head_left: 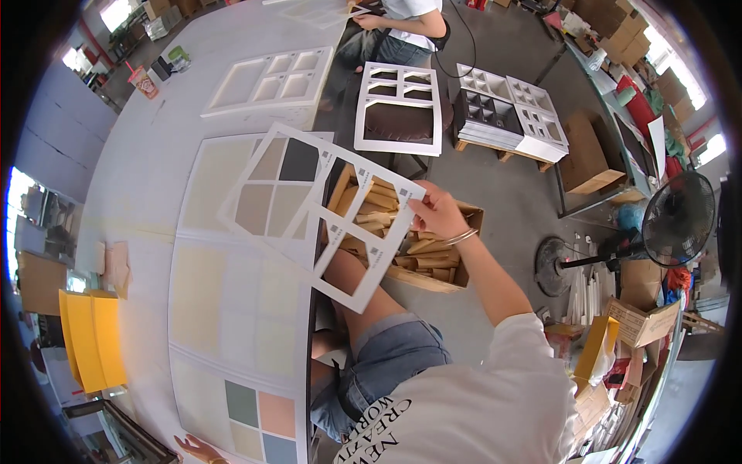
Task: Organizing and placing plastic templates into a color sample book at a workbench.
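My right hand [439,212] grips the right corner of a white cut-out frame sheet [396,238], thumb on its upper face. Several rectangular openings run through the sheet, with small printed marks beside them. It is held at a slant, its right part past the table's edge and its left part over a long pale panel [202,352]. Dark and beige squares show around its left part. Green, pink, beige and blue squares fill the panel's near end. My left hand [199,448] is low at the table's near left, fingers apart and holding nothing; the picture's edge cuts it off.
Below the frame sheet stands a cardboard box [474,224] of rolled brown paper. A white frame [309,94] lies farther up the table; another [361,124] rests on a brown stool. Beyond are stacked frames [545,143], a seated person [402,31] and a black fan [679,219].
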Demonstrator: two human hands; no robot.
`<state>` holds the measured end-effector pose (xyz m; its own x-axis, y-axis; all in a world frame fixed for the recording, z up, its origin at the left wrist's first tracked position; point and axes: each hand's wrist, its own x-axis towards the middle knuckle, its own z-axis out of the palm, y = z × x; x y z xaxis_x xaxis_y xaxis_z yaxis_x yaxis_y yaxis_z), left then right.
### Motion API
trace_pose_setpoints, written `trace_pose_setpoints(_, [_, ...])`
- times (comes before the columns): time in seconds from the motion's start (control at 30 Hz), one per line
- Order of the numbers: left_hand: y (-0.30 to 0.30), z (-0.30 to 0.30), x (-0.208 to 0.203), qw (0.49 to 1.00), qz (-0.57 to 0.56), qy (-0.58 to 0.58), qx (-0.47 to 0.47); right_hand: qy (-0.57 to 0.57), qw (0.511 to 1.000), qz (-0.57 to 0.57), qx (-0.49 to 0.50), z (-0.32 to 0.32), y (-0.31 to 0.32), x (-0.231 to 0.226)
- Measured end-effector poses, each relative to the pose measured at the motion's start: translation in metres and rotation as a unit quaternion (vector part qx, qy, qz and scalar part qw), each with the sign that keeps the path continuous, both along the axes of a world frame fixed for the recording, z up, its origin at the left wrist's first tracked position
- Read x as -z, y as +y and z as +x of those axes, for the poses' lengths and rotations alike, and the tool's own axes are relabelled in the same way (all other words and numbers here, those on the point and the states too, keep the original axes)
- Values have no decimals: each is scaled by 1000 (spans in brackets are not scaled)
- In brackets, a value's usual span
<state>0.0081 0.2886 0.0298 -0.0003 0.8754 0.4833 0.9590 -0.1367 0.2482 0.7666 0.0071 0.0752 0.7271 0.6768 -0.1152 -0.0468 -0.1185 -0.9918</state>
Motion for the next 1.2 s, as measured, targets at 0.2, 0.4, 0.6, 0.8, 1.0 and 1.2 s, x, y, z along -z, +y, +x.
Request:
trace_pose_setpoints(0.2, [55, 166, -52, 982, 60, -46, 173, -116, 982, -26, -146, 16, -8, -67])
trace_pose_setpoints(0.4, [-10, 439, -157, 834, 48, -5, 550, -564, 783, 0, -263, -9, 23, -138])
trace_pose_setpoints(0.6, [-50, 558, -200, 691, 6, 94, 717, -632, 714, -21, -300, -25, 16, -172])
trace_pose_setpoints(0.8, [-39, 552, -181, 752, -111, -46, 648, -559, 821, 43, 110, -4, -13, -120])
trace_pose_setpoints(1.0, [-4, 551, -165, 753, -291, -318, 498, 93, 990, 103, 35, -21, -33, 14])
trace_pose_setpoints(1.2, [9, 563, -136, 737, -312, -417, 430, 227, 959, 154, -74, -70, 24, 51])
